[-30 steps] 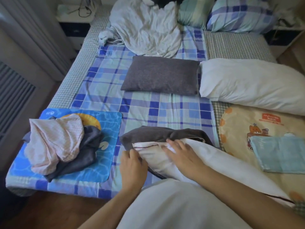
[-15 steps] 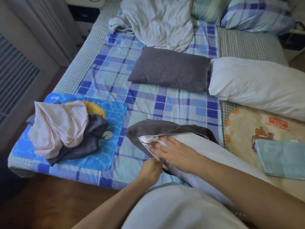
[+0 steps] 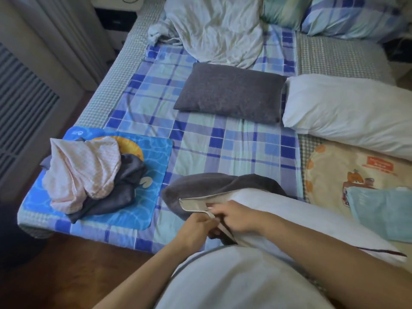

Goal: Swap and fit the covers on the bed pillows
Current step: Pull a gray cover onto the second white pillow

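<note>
Two hands: left hand and right hand both pinched the open edge of the white pillow at the bed's near edge, fingers curled.
Grey cover: bunched under that pillow's end.
Other pillows: one grey pillow mid-bed, one bare white pillow touching it by the right edge.
Clutter: clothes pile on blue mat, near-left corner.
Writing: the orange label was too blurry to read.
</note>
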